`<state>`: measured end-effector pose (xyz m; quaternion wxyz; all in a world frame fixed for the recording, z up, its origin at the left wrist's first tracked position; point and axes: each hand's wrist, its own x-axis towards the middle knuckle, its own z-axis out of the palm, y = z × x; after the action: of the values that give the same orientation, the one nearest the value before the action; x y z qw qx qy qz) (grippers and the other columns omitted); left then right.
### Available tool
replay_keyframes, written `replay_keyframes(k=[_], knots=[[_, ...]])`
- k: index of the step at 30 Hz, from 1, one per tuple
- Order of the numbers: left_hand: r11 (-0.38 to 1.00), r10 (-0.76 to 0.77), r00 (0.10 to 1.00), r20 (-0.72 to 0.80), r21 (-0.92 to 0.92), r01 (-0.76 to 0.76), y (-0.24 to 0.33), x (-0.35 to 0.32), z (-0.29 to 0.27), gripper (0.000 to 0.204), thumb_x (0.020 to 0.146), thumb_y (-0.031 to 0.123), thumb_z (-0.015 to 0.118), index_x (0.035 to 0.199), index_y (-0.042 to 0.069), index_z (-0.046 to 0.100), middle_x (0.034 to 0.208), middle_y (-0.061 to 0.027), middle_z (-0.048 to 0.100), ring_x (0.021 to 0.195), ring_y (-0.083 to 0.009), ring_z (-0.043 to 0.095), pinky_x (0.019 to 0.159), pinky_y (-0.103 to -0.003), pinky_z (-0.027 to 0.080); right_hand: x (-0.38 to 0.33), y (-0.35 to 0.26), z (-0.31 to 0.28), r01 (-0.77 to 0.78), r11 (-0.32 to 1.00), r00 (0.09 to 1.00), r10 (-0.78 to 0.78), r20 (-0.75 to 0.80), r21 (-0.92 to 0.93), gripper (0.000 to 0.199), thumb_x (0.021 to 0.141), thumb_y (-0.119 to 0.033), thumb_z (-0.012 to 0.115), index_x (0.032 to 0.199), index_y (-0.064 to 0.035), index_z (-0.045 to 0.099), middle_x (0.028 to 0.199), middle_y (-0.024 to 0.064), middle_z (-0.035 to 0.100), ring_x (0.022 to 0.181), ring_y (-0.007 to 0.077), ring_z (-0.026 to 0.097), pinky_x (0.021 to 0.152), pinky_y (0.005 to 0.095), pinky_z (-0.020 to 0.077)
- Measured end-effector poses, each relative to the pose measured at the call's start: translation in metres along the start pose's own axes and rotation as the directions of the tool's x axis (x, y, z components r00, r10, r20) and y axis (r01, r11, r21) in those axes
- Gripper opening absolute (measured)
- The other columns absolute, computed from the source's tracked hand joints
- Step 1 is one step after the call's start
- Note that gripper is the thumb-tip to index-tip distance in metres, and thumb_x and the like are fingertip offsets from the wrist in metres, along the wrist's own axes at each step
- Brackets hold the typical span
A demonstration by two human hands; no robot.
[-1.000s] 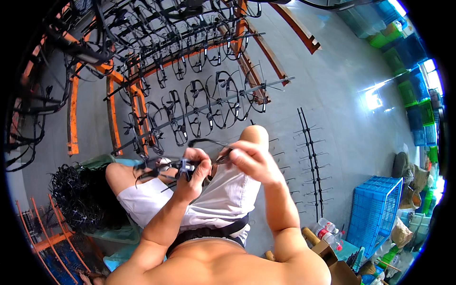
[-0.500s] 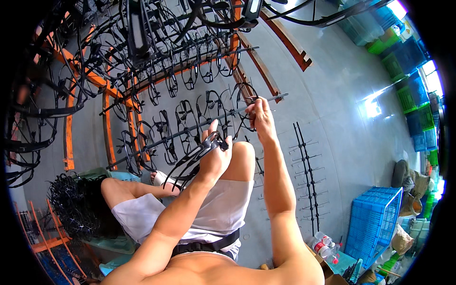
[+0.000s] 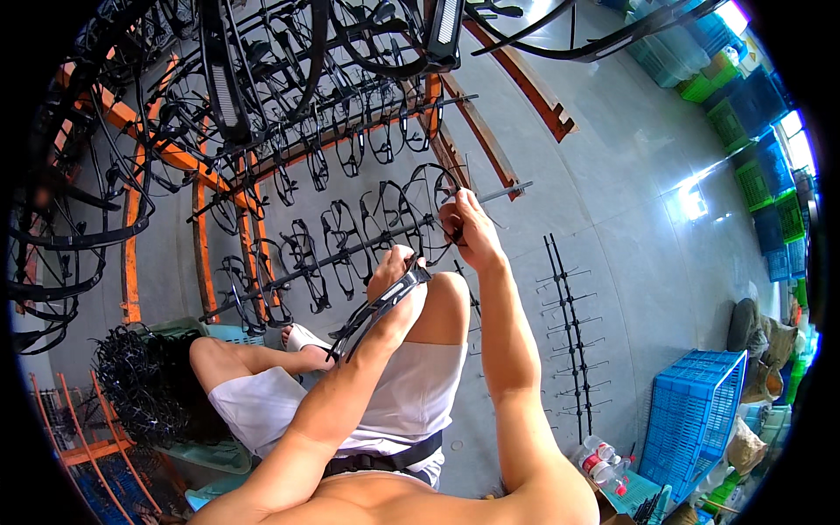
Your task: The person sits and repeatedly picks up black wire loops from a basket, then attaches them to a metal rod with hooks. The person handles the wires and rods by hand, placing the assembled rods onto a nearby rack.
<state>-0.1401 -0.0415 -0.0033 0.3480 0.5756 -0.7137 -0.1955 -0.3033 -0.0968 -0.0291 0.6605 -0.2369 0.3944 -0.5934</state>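
My left hand (image 3: 395, 293) is closed around several black glasses frames (image 3: 372, 312), whose temples hang down over the wrist. My right hand (image 3: 474, 231) is at the right part of a long dark rod (image 3: 354, 250), with its fingers bent around the edge of a black glasses frame (image 3: 436, 194) there. The fingertips are partly hidden behind that frame. More black glasses frames (image 3: 337, 234) hang in a row along the rod to the left. My left fingers are just below the rod, close to the row.
An orange rack (image 3: 175, 157) holds rods full of black frames, some hanging close overhead. Hooked bare rods (image 3: 570, 337) lie on the grey floor at right. A heap of black pieces (image 3: 144, 385) fills a crate at left. A blue crate (image 3: 687, 429) and plastic bottles (image 3: 602, 464) are at lower right.
My right hand has shifted slightly left and down along the rod. The left hand's fingers have curled in, and its bundle has turned and now lies closer along the wrist.
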Motion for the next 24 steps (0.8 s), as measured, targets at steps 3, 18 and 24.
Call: replay_keyframes(k=[3, 18, 24], knots=[[0.998, -0.003, 0.999, -0.047, -0.058, 0.001, -0.009, -0.002, 0.009, 0.014, 0.081, 0.010, 0.067, 0.083, 0.004, 0.054, 0.072, -0.0133, 0.059, 0.066, -0.0311, 0.059, 0.059, -0.037, 0.047, -0.003, 0.012, -0.013, 0.059, 0.995, 0.996, -0.065, 0.069, 0.086, 0.022, 0.098, -0.033, 0.044, 0.101, -0.0122, 0.051, 0.077, 0.0007, 0.054, 0.064, 0.0091, 0.044, 0.056, 0.0251, 0.0375], [0.992, -0.053, 0.994, -0.091, -0.121, 0.041, -0.002, 0.006, 0.008, 0.013, 0.082, 0.013, 0.067, 0.081, 0.003, 0.059, 0.068, -0.0078, 0.061, 0.060, -0.0206, 0.058, 0.057, -0.033, 0.046, -0.040, 0.054, -0.020, 0.323, 0.917, 0.946, -0.304, -0.115, 0.235, 0.025, 0.087, -0.002, 0.060, 0.113, 0.0011, 0.060, 0.102, 0.0029, 0.061, 0.079, 0.0097, 0.053, 0.072, 0.0254, 0.0427], [0.995, 0.009, 1.000, -0.015, -0.103, -0.011, -0.006, 0.003, -0.004, 0.015, 0.084, 0.014, 0.065, 0.090, 0.001, 0.060, 0.067, -0.0062, 0.060, 0.059, -0.0178, 0.057, 0.057, -0.031, 0.046, -0.047, 0.040, -0.007, 0.360, 0.897, 0.931, -0.330, -0.153, 0.256, 0.032, 0.094, -0.014, 0.053, 0.123, 0.0005, 0.054, 0.103, 0.0014, 0.059, 0.088, 0.0089, 0.051, 0.079, 0.0237, 0.0417]])
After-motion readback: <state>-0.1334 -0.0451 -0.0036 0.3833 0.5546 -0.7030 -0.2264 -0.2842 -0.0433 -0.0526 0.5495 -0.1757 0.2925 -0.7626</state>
